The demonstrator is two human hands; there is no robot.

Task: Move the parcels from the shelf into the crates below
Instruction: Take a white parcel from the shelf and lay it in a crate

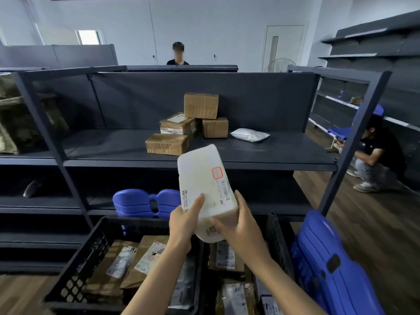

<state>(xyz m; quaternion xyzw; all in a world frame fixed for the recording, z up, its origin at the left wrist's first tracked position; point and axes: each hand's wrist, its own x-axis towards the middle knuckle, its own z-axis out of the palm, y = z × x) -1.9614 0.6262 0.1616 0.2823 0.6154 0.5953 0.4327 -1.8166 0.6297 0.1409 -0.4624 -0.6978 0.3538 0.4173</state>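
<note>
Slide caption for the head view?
Left hand and right hand hold a white rectangular parcel above black plastic crates; brown cardboard boxes behind.

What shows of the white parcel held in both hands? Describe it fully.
The white parcel is an oblong block with rounded edges, foam-like or wrapped in pale plastic, slightly soiled. A red-framed sticker and printed barcode labels sit on its upper face. It is tilted, far end raised toward the shelf, above the black crates. The left hand and right hand grip its near end.
</note>
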